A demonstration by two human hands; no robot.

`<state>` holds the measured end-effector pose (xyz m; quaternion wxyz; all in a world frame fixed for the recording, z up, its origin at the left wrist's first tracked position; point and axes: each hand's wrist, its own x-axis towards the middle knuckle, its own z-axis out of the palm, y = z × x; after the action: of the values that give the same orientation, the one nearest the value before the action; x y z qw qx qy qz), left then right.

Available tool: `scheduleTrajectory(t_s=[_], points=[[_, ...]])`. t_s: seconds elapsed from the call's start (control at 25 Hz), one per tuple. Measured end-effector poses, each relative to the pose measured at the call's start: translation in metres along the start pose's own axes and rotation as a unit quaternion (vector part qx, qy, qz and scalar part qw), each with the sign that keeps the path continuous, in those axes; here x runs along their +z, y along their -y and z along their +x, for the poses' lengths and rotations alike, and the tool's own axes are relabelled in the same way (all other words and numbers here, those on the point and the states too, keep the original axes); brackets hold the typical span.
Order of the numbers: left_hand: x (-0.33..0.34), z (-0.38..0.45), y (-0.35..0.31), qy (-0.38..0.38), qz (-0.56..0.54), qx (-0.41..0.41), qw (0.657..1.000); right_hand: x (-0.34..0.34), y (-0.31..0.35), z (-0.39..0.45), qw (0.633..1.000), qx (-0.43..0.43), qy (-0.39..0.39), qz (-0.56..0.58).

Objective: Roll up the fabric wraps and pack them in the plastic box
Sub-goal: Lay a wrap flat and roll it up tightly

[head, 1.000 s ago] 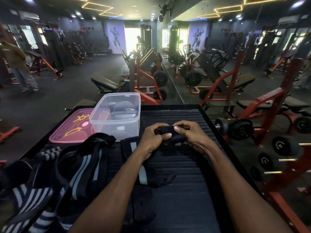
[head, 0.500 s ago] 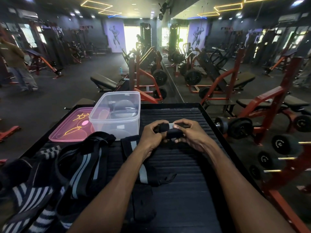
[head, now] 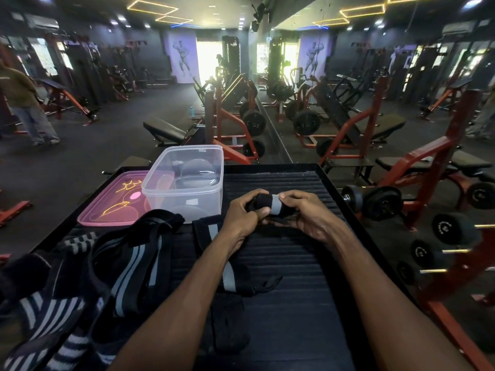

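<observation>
Hands: left hand (head: 242, 212) and right hand (head: 305, 214) pinch rolled wrap (head: 269, 206) | forearms converge over table (head: 281, 263)

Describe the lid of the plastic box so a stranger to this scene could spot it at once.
Start at the black ribbed tabletop in front of the person. At its far left corner stands the clear plastic box. The lid lies flat on the table against the box's left side. It is the only pink, translucent thing there, glossy with orange ceiling-light reflections, unlike the black-and-grey striped wraps nearer the camera.
</observation>
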<state>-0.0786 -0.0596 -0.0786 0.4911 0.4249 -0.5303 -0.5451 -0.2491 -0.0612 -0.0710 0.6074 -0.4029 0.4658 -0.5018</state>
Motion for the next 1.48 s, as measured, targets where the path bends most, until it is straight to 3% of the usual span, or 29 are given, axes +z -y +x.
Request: scheduleTrajectory(t_s=[0.28,0.44,0.64,0.8,0.92,1.0,1.08,1.16,1.24,1.48], points=[[0.002,0.003,0.001,0.015,-0.103,-0.102,0.989,0.002,0.002,-0.002,0.998,-0.068,-0.001,-0.018],[0.002,0.004,0.003,-0.028,-0.016,-0.052,0.998,0.004,0.004,-0.003,0.997,-0.064,0.003,-0.045],[-0.004,0.004,0.005,-0.004,0.148,0.050,0.988,0.000,0.002,-0.003,0.997,-0.005,0.027,-0.071],[-0.002,0.007,0.005,-0.028,0.044,-0.043,0.998,0.002,-0.002,-0.004,0.995,-0.057,0.016,-0.076],[-0.003,0.009,0.007,-0.073,0.079,-0.036,0.994,0.001,-0.003,0.001,0.996,-0.057,0.007,-0.070],[-0.002,0.005,0.005,-0.062,0.158,0.009,0.986,-0.001,-0.003,0.003,0.980,-0.070,-0.006,-0.187],[0.000,0.001,0.004,-0.032,0.252,0.060,0.965,-0.002,-0.003,0.003,0.938,-0.095,0.001,-0.333],[0.005,-0.001,0.004,-0.024,0.293,0.097,0.951,-0.004,-0.006,0.003,0.910,-0.123,0.017,-0.395],[0.007,-0.001,0.005,-0.055,0.271,0.102,0.956,-0.004,-0.008,0.005,0.909,-0.124,-0.001,-0.398],[0.013,-0.002,0.008,-0.090,0.100,0.021,0.991,0.000,-0.012,0.009,0.903,-0.135,-0.068,-0.403]])
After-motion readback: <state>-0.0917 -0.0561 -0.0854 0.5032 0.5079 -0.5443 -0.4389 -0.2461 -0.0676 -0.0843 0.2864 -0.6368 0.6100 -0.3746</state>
